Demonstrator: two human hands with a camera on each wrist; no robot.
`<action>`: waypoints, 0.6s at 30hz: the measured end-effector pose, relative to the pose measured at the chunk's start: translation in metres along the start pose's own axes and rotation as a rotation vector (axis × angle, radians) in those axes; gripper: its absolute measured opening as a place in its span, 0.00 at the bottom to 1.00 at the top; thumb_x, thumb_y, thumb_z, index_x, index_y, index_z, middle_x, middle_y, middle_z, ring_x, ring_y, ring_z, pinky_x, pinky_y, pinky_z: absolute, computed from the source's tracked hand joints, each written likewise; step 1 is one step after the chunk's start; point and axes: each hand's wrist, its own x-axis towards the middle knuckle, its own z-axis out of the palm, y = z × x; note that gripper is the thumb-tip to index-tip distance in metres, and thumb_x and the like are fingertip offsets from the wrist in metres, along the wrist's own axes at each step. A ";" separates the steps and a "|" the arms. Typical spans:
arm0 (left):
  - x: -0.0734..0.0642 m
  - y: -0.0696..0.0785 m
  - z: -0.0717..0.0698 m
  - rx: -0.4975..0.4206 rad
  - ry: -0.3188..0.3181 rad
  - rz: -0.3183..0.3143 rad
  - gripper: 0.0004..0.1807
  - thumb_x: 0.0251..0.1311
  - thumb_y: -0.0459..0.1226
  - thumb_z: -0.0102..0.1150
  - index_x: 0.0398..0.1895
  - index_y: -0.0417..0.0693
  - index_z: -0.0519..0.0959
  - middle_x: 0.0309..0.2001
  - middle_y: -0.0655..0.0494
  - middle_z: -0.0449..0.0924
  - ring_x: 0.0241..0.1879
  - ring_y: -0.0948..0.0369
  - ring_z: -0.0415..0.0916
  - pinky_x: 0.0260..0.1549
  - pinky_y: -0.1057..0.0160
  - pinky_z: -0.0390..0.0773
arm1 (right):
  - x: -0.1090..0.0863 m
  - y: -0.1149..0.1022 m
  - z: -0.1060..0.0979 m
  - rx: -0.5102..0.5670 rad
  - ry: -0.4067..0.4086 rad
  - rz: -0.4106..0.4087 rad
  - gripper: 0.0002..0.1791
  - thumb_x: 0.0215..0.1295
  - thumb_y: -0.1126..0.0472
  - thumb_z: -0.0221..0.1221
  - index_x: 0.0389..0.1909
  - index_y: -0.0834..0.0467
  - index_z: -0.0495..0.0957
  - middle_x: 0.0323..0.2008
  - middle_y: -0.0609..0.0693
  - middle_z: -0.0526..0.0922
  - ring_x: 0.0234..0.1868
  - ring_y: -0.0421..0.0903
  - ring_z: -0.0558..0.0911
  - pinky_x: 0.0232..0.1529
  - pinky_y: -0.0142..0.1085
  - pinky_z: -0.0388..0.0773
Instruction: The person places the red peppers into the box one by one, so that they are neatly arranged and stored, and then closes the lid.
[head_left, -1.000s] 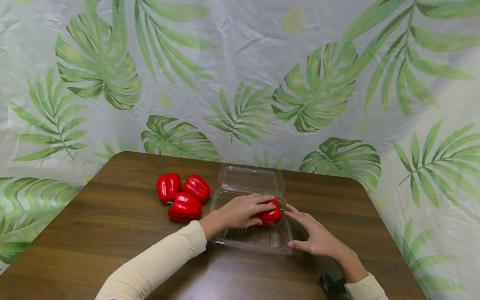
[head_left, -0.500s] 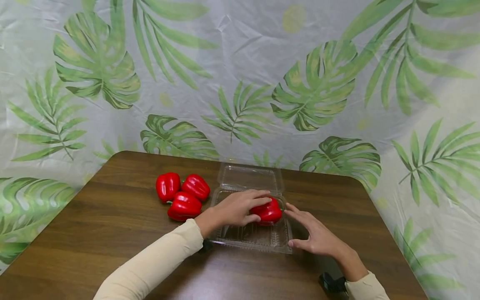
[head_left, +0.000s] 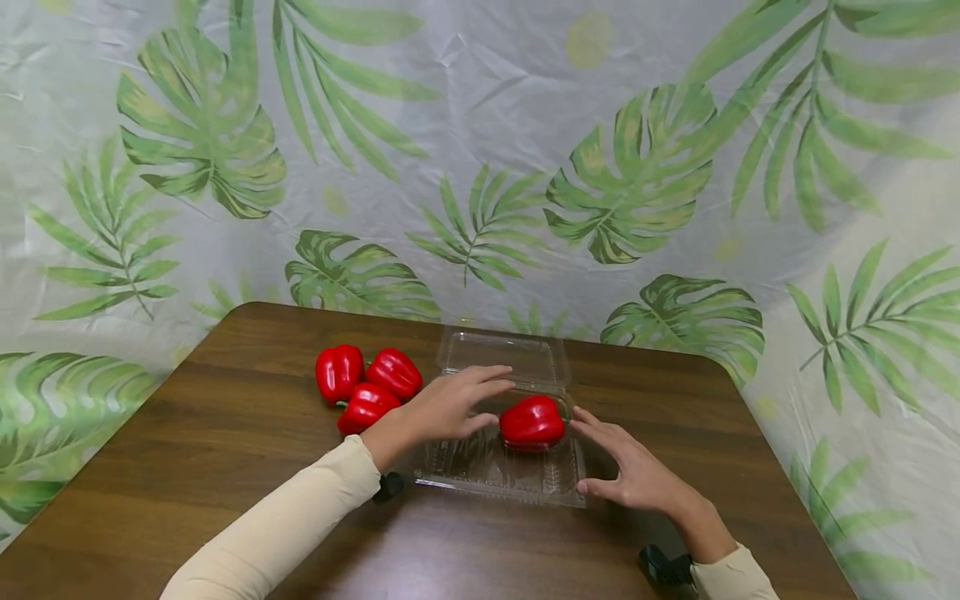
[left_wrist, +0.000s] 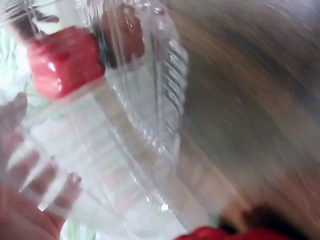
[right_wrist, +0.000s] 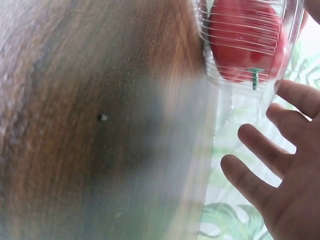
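Note:
A red bell pepper [head_left: 532,422] with a green stem lies in the right part of a clear plastic clamshell box [head_left: 480,475], whose lid [head_left: 501,354] is folded back. My left hand [head_left: 448,406] hovers over the box's left part, fingers spread, apart from the pepper and holding nothing. At the box's right side is my right hand [head_left: 637,471], its spread fingertips at the wall; the right wrist view shows the pepper's stem [right_wrist: 255,77] through that ribbed wall. In the left wrist view the pepper [left_wrist: 65,62] sits beyond the left hand's fingers [left_wrist: 42,177].
Three more red bell peppers [head_left: 339,372] lie grouped left of the box, one partly hidden behind the left wrist. Everything stands on a brown wooden table [head_left: 225,433]. Behind the far edge hangs a leaf-patterned cloth [head_left: 495,125].
My left hand has let go of the bell pepper and moved left, leaving the pepper in the box. The right hand has stayed at the box's right side.

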 end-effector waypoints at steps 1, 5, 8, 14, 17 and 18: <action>-0.002 -0.001 -0.002 0.000 0.004 -0.005 0.31 0.63 0.45 0.64 0.69 0.50 0.72 0.74 0.51 0.65 0.70 0.53 0.68 0.54 0.54 0.82 | 0.000 0.000 0.000 -0.001 0.001 0.001 0.43 0.58 0.47 0.67 0.71 0.61 0.66 0.75 0.62 0.62 0.68 0.65 0.69 0.58 0.68 0.70; -0.010 -0.006 -0.010 0.009 0.042 -0.008 0.30 0.62 0.45 0.65 0.68 0.50 0.73 0.73 0.51 0.66 0.69 0.53 0.69 0.53 0.56 0.83 | -0.002 0.001 0.000 -0.007 0.007 0.000 0.43 0.58 0.46 0.67 0.71 0.60 0.65 0.75 0.61 0.62 0.68 0.64 0.69 0.58 0.68 0.70; -0.019 -0.011 -0.018 0.008 0.082 0.001 0.31 0.61 0.44 0.66 0.67 0.49 0.73 0.72 0.51 0.67 0.69 0.52 0.69 0.55 0.55 0.82 | -0.003 0.001 -0.001 -0.014 0.006 0.004 0.43 0.58 0.46 0.67 0.71 0.60 0.65 0.75 0.61 0.62 0.68 0.64 0.69 0.58 0.67 0.70; -0.053 -0.020 -0.036 -0.015 0.153 -0.008 0.32 0.58 0.45 0.69 0.66 0.49 0.75 0.71 0.50 0.69 0.68 0.53 0.70 0.61 0.52 0.78 | -0.002 0.000 0.000 -0.007 0.002 0.003 0.43 0.59 0.46 0.67 0.72 0.60 0.65 0.75 0.61 0.62 0.68 0.64 0.69 0.57 0.67 0.71; -0.073 -0.026 -0.043 -0.039 0.186 -0.050 0.33 0.56 0.46 0.70 0.65 0.49 0.75 0.71 0.51 0.69 0.69 0.53 0.69 0.60 0.52 0.78 | -0.001 0.000 -0.001 -0.005 0.001 0.003 0.43 0.58 0.46 0.67 0.72 0.61 0.65 0.75 0.61 0.62 0.68 0.63 0.69 0.58 0.67 0.71; -0.080 -0.028 -0.045 -0.046 0.202 -0.060 0.33 0.56 0.46 0.71 0.65 0.49 0.75 0.71 0.51 0.70 0.69 0.53 0.69 0.61 0.51 0.78 | -0.002 0.000 -0.001 -0.003 0.000 0.005 0.43 0.58 0.47 0.67 0.72 0.60 0.65 0.75 0.61 0.62 0.68 0.63 0.69 0.58 0.67 0.71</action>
